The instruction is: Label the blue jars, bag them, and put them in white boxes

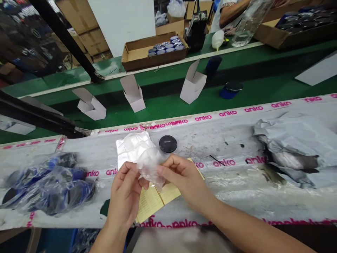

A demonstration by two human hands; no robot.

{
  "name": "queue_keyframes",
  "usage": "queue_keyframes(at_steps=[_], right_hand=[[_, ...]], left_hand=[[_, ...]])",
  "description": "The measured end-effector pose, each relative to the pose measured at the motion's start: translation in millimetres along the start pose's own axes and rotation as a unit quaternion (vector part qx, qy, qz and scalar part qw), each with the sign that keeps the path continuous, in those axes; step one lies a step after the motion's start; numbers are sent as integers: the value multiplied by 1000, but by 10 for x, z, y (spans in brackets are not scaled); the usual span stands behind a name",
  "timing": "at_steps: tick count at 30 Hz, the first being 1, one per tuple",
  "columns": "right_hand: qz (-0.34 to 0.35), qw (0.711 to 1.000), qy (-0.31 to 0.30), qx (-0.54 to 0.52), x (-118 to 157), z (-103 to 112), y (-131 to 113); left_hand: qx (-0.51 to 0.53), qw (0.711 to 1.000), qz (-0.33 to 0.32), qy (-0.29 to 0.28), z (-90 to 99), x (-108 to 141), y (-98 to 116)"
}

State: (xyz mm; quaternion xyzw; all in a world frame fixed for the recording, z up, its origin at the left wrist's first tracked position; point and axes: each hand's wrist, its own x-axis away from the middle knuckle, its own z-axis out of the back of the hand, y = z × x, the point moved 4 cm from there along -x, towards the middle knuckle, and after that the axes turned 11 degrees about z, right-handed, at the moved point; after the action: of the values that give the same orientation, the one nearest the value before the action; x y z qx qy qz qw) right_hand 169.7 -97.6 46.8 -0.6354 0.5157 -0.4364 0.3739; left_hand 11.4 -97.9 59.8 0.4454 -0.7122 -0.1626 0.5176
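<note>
Currently, the left hand (125,196) and right hand (184,179) are pinching a clear plastic bag (150,168) over a sheeted counter (210,138) printed with pink "anko" lettering (225,162).

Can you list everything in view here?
Cardboard boxes: three, white, standing open on the belt.
Conveyor belt: one, green, beyond the bench.
Tray of jars: one, brown cardboard, far side.
Jar lid: one, black, on the bench cover.
Bench cover: one, white, pink "anko" print.
Leaflet: one, yellow, under the hands.
Bagged jars: several, blue and black, bench left.
Crumpled plastic sheet: one, grey, bench right.
Co-worker's arm: one, far top right.
Plastic bag: one, clear, held in both hands.
Left hand: one, on bag.
Right hand: one, on bag.
</note>
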Motion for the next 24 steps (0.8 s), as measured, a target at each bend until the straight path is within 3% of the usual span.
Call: queue_keyframes(at_steps=[3,6,9,11,13,15,17,20,24], right_hand=[[-59,995,32,-78,51,73,97],[-21,998,47,-47,86,188,82],[41,995,53,72,77,333,-20],[91,970,60,215,17,434,-115],[130,926,61,349,-97,503,-186],[153,887,48,432,-251,536,-208],[151,870,17,469,-402,545,-186],[123,895,-31,429,-513,545,-179],[152,954,-77,245,-391,478,-409]], left_hand=[[5,999,-41,30,31,-46,65],[21,996,-68,53,87,-94,181],[31,992,-92,77,191,-124,328],[13,989,-113,93,259,-129,432],[-11,986,-129,108,302,-124,519],[-36,982,-147,111,300,-116,581],[-64,978,-169,102,255,-114,610],[-108,970,-199,85,163,-137,594],[-144,962,-223,64,61,-191,524]])
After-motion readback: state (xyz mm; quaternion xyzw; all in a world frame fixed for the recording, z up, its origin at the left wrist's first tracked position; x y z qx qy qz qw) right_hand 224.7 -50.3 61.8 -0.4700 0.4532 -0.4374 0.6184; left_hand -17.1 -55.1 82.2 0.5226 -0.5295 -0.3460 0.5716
